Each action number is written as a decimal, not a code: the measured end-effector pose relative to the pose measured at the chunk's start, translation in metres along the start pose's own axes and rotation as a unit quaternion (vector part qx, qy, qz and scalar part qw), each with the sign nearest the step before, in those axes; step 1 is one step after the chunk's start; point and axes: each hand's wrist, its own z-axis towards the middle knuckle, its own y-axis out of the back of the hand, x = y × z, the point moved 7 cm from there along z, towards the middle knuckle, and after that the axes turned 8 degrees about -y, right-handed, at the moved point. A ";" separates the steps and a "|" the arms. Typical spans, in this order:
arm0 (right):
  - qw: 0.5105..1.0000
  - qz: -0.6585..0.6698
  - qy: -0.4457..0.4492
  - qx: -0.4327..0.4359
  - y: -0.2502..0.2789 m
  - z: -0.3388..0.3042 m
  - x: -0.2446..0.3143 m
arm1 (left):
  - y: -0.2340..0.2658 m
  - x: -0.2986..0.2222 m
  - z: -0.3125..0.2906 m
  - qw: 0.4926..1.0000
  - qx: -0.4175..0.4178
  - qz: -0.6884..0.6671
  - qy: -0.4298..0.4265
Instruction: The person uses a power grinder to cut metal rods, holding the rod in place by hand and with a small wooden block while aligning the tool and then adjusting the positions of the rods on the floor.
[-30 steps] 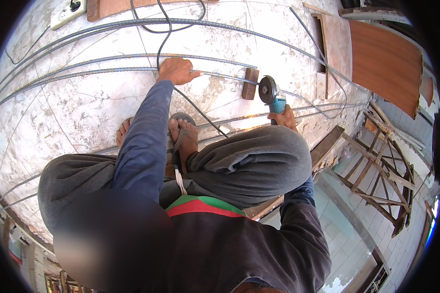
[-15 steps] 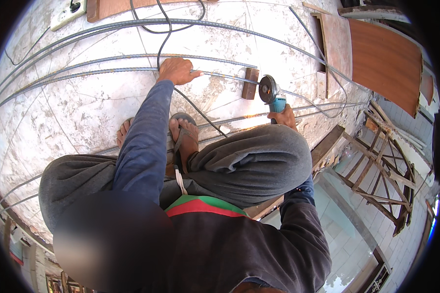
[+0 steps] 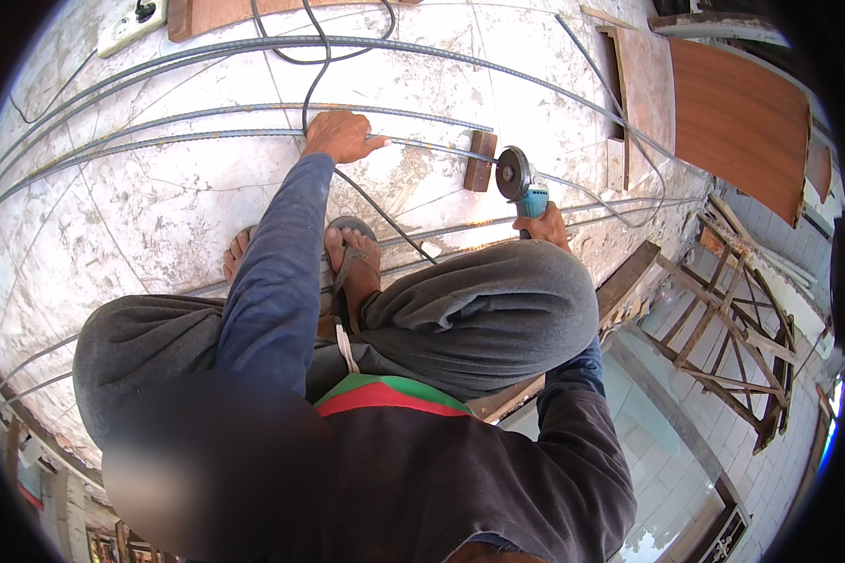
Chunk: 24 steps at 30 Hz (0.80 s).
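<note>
With our left hand we grip the ribbed steel bar, fingers curled over it with the tips hidden, while our right hand — nearer and to the right — has its fingers wrapped round the angle grinder. We see the bar lying across the wooden block, the disc just right of it, and orange sparks nearer us.

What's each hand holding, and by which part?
Right hand: angle grinder, by the rear of its body, away from the disc. Left hand: closed over a steel rebar, left of the wooden block.
</note>
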 end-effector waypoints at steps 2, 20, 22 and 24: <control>1.000 -0.003 -0.004 0.005 0.000 0.000 0.000 | 0.001 0.000 0.000 1.000 -0.001 0.003 -0.001; 0.999 -0.015 0.032 -0.003 0.000 0.028 -0.009 | 0.002 -0.002 -0.001 1.000 -0.001 -0.002 -0.005; 0.999 -0.015 0.027 -0.013 0.001 0.023 -0.006 | 0.001 -0.001 -0.001 1.000 -0.002 -0.006 -0.001; 0.999 -0.017 0.023 -0.019 0.003 0.018 0.000 | 0.001 0.000 -0.002 1.000 -0.005 -0.009 0.001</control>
